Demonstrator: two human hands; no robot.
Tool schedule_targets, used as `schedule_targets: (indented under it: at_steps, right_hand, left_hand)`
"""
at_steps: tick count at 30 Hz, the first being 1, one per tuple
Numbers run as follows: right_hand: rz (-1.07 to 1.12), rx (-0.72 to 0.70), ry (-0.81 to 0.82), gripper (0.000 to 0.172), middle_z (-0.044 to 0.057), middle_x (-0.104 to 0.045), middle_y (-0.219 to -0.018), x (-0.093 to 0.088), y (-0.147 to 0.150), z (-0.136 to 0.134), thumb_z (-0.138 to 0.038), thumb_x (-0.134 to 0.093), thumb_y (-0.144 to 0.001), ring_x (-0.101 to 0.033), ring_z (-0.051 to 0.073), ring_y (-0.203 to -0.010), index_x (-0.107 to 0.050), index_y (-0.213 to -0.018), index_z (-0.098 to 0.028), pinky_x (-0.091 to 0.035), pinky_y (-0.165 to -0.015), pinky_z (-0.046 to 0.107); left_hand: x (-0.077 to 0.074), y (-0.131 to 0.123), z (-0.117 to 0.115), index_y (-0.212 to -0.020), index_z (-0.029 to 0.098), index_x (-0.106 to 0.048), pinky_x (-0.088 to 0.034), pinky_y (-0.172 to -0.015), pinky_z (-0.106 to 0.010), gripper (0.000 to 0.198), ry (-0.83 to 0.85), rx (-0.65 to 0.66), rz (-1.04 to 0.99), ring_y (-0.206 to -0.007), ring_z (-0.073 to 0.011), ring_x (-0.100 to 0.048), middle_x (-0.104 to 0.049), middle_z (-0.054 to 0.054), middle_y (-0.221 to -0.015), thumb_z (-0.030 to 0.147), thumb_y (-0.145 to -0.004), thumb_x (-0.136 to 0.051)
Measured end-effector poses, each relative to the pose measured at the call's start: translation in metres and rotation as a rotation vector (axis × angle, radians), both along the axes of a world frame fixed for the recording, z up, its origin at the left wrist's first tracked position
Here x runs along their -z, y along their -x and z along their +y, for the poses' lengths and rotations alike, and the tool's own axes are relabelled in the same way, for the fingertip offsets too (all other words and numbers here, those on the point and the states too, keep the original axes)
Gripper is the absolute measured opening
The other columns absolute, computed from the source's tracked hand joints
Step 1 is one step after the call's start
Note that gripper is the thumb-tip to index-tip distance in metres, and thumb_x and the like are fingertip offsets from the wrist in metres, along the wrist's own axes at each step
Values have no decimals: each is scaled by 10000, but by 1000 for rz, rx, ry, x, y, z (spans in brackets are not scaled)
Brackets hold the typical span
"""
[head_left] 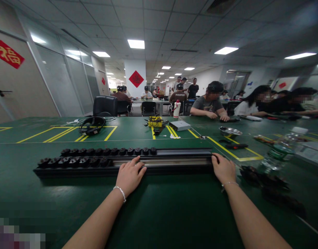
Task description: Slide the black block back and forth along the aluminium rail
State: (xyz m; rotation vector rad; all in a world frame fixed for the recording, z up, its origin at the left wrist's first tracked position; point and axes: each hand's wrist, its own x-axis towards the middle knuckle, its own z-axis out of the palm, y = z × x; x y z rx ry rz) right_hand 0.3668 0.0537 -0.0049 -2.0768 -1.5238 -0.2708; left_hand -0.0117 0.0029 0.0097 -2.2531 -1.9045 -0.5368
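A long black double-channel rail (174, 170) lies crosswise on the green table. Ridged black round pieces (83, 161) sit in a row along the left part of its front channel, and a second row of black pieces (122, 151) fills much of the back channel. My left hand (129, 175) lies over the front channel just right of the front row, fingers stretched and thumb apart. At the rail's right end, my right hand (223, 168) has its fingers curled round the end edge; its fingertips are partly hidden.
Right of the rail are a water bottle (278, 150), blurred dark parts (262, 178), a black-and-red tool (236, 146) and a metal bowl (230, 131). Behind it are a black headset (92, 125), a yellow box (155, 121) and a silver box (179, 125). A person (209, 103) works across the table.
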Motion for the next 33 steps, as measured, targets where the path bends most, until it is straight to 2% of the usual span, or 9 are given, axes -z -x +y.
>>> schedule_targets:
  at_steps: [11,16,19,33]
  right_hand:
    - [20,14,23,476,103,-616,-1052,0,0,0,-412,-234,-840,-525,226,-988,-552,-1097,-167,-284,-930,414]
    - [31,53,20,483,107,-541,-1179,2,0,-1,-436,-233,-841,-402,260,-1163,-545,-1123,-200,-241,-966,467]
    - [50,78,27,483,115,-527,-1190,2,0,-2,-451,-230,-842,-352,263,-1207,-537,-1137,-224,-199,-979,509]
    - [75,57,29,453,101,-546,-1166,5,-3,1,-440,-241,-843,-381,235,-1186,-552,-1094,-226,-160,-995,528]
  left_hand:
    - [4,2,2,-996,319,-587,-332,-868,-388,390,-21,15,3,-1050,-200,-507,-422,14,-1339,471,-859,-255]
    - [5,3,2,-997,318,-584,-339,-858,-391,395,-32,20,8,-1049,-200,-510,-429,9,-1333,475,-861,-249]
    - [4,3,2,-988,322,-588,-344,-858,-386,387,-35,17,11,-1043,-197,-514,-433,14,-1329,474,-859,-257]
    - [4,3,3,-1003,322,-586,-341,-850,-387,388,-33,10,20,-1035,-196,-516,-430,13,-1331,473,-859,-258]
